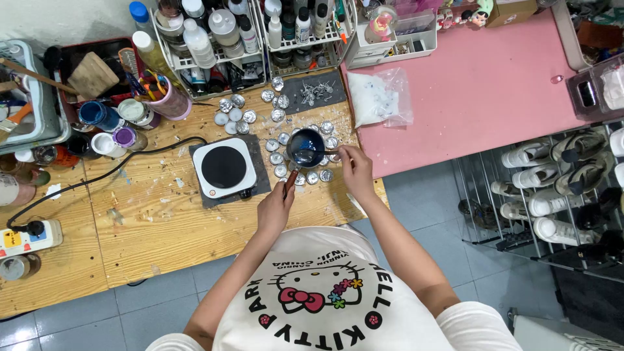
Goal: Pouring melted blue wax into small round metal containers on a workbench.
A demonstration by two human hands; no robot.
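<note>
On the left of the wooden bench (149, 221) a white power strip (23, 237) lies, and its black cable (110, 170) runs to the small white electric hot plate with a black round top (224, 168). Just right of the plate, the person's left hand (274, 209) is closed around the brown handle of a small dark blue melting pot (305, 147), which is held above the bench. Around the pot many small round silver metal cups (281, 170) are standing in a ring. The right hand (355, 170) is at the right rim of the pot, its fingers pinched on a thin tool; what it is cannot be told. Further right a clear plastic bag of white flakes (376, 97) lies on the pink table (494, 84).
</note>
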